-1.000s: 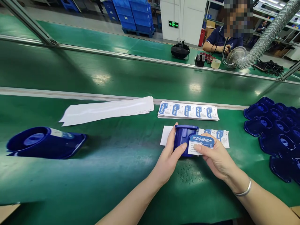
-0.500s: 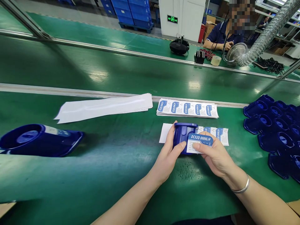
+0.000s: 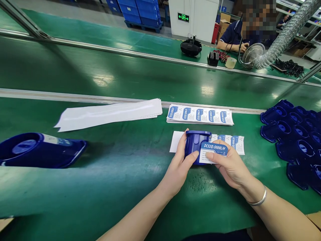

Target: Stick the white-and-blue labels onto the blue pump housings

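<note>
My left hand (image 3: 179, 167) is closed round the left side of a dark blue plastic housing (image 3: 193, 142). Between the fingers and thumb of my right hand (image 3: 229, 165) is a blue-and-white label (image 3: 213, 151) printed "DC52Q-5000L/H". The label lies across the right part of the housing; I cannot tell how much of it is stuck down. Behind both hands, a label strip (image 3: 237, 144) rests on the green table, partly hidden by them. A stack of label sheets (image 3: 200, 114) lies just beyond it.
White backing strips (image 3: 110, 114) lie left of the label stack. One labelled blue housing (image 3: 42, 150) sits at the far left, and several more blue housings (image 3: 298, 130) crowd the right side. Past the metal rail, a person (image 3: 232, 36) works beside a flexible duct (image 3: 283, 40).
The view has shifted very slightly. Both hands, the housing and the label keep almost the same position.
</note>
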### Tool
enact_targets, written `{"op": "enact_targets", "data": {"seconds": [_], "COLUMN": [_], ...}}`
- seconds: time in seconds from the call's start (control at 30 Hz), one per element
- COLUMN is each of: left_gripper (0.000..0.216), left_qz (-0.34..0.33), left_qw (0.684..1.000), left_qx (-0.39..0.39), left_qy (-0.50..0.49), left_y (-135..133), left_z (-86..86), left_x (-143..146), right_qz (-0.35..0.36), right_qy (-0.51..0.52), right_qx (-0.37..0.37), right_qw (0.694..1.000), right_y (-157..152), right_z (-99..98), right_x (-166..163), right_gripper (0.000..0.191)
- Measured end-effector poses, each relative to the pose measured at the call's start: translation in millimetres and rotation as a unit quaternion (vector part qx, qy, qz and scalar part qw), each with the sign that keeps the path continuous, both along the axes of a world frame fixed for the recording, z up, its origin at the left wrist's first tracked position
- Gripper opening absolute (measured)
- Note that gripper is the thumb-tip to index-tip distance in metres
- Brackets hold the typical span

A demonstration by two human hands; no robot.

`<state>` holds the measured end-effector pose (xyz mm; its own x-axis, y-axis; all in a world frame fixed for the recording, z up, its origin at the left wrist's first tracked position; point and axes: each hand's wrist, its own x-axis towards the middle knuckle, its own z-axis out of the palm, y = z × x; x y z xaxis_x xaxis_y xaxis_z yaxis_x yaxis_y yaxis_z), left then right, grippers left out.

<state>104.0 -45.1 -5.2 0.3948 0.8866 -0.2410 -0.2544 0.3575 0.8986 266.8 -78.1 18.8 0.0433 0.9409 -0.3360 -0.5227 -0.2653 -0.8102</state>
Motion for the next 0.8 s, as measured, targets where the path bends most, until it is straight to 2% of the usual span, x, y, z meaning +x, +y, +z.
{"op": "enact_targets", "data": {"seconds": [0.3,0.47,0.8], "left_gripper": [0.073,0.09,0.091], "left_qz": [-0.011,-0.016,-0.024], "left_qw": [1.0,1.0,0.999], "left_qx": [0.002,0.011,0.024], "left_qy": [-0.009,-0.022,-0.009], "left_y": [-0.4,-0.2,-0.3], "left_z": [3.5,6.2,-0.9], "left_x": [-0.4,0.1,-1.9], "right_qz": [0.004,0.003,0.003], "right_qy": [0.004,-0.005,-0.004], "right_qx": [0.004,0.01,0.019], "right_qw": [1.0,1.0,1.0], "right_y": [-0.7,0.2,-0.1], "right_z": [2.0,3.5,2.5], "right_x": [-0.6,-1.0,-1.6], "right_gripper": [0.031,0.03,0.028]}}
